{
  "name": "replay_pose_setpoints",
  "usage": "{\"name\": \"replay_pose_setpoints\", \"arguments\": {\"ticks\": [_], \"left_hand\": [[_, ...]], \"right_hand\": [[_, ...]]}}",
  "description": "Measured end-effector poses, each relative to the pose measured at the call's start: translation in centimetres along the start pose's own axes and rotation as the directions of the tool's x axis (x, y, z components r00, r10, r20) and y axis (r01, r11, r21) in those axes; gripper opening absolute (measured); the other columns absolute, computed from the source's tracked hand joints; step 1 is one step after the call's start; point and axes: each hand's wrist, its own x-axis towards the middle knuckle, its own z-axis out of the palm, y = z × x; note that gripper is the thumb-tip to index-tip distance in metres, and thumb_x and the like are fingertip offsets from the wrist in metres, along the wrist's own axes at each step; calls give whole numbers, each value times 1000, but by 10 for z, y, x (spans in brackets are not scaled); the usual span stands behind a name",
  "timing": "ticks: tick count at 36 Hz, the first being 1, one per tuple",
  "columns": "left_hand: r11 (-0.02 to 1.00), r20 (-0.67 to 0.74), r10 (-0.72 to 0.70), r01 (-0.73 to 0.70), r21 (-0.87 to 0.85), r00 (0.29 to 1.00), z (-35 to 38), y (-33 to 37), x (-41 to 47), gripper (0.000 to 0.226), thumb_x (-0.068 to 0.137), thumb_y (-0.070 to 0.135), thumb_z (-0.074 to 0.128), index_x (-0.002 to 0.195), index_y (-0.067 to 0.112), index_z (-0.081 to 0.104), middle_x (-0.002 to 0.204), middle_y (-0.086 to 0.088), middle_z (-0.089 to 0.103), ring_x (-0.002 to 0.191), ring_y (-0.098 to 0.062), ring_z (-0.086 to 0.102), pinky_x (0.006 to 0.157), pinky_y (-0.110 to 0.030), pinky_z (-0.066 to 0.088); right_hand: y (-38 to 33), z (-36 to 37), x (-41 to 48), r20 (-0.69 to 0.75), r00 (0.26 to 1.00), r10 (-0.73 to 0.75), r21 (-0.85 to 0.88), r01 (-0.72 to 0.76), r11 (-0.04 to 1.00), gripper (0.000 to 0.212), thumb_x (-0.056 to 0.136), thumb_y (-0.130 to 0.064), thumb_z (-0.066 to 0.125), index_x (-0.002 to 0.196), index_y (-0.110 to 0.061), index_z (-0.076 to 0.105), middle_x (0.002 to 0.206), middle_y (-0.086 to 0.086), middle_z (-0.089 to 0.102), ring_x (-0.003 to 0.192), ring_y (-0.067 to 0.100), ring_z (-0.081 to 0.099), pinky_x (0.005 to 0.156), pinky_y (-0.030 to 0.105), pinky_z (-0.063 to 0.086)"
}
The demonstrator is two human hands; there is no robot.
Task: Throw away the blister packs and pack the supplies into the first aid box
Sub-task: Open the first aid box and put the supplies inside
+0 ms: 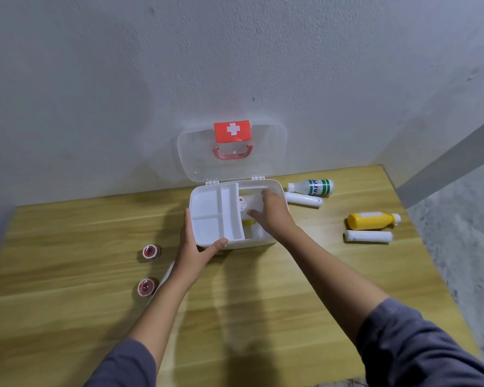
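Note:
The white first aid box (266,243) stands open at the back of the wooden table, its clear lid (266,155) with a red cross leaning on the wall. A white divided tray (215,216) sits shifted to the left over the box. My left hand (196,248) grips the tray's near left corner. My right hand (271,210) reaches palm down into the box's right part, fingers spread; whether it holds anything is hidden. A red-marked round item (242,203) and something yellow (248,222) lie inside the box.
Right of the box lie a green-striped white bottle (312,187), a white gauze roll (303,199), a yellow bottle (372,220) and another white roll (369,236). Two small red-lidded jars (150,251) (146,287) stand at left. The table's right edge drops to a mottled floor.

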Motion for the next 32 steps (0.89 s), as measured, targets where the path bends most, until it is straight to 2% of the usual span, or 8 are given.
{"name": "replay_pose_setpoints", "arguments": {"ticks": [4,8,12,16,20,23,27,32], "left_hand": [[1000,7,14,-14,11,1000,-1,-1,0,115,56,68,72,141,47,-2,156,12,12,142,-9,18,113,-49,28],[1000,-4,18,-18,22,1000,1,1,-1,115,58,63,71,144,42,-3,155,15,10,141,-6,16,114,-46,26],[1000,-11,10,-10,26,1000,1,-1,0,116,58,65,71,144,40,-3,157,12,8,143,-7,13,115,-47,24],[999,-12,4,-4,33,1000,2,-2,0,117,58,65,71,145,39,-3,157,12,7,143,-7,12,115,-47,23],[1000,-13,11,-11,15,1000,1,-3,1,117,55,69,71,144,42,-2,157,13,8,143,-6,13,115,-47,23],[1000,-6,17,-17,3,1000,2,-4,0,116,55,70,71,142,45,-2,156,15,10,142,-6,15,115,-47,24],[1000,-6,-1,1,-9,1000,1,-9,2,114,54,70,72,138,54,-4,156,17,10,142,-6,16,114,-47,25],[999,-10,-1,1,-38,1000,1,-19,8,113,56,65,76,138,56,-1,155,16,16,141,-7,21,113,-49,27]], "right_hand": [[-1,8,4,-14,997,79,150,-76,986,67,80,-27,71,135,-5,40,134,14,53,119,27,53,100,38,45],[-2,12,7,27,996,86,240,-90,967,68,78,-23,72,136,-8,41,129,15,57,116,27,56,97,37,47],[-4,10,9,59,995,80,255,-93,963,68,79,-22,71,137,-9,40,130,15,57,116,27,56,97,38,48],[-5,1,5,72,997,6,182,-19,983,64,84,-19,66,139,-7,37,136,15,52,122,26,52,95,29,43],[-2,-28,1,-98,992,-82,287,107,952,46,85,-12,64,128,-3,50,124,17,60,115,25,57,97,32,47],[15,-54,3,-256,963,-79,366,172,914,34,84,-9,64,118,-3,58,117,14,64,107,22,60,94,35,50],[57,-76,14,-325,946,-7,302,111,947,32,85,-10,62,117,-5,59,118,12,65,110,23,60,93,30,45],[105,-76,41,-169,986,-2,98,19,995,42,86,-14,61,127,-9,53,130,12,56,120,29,51,98,33,39]]}}
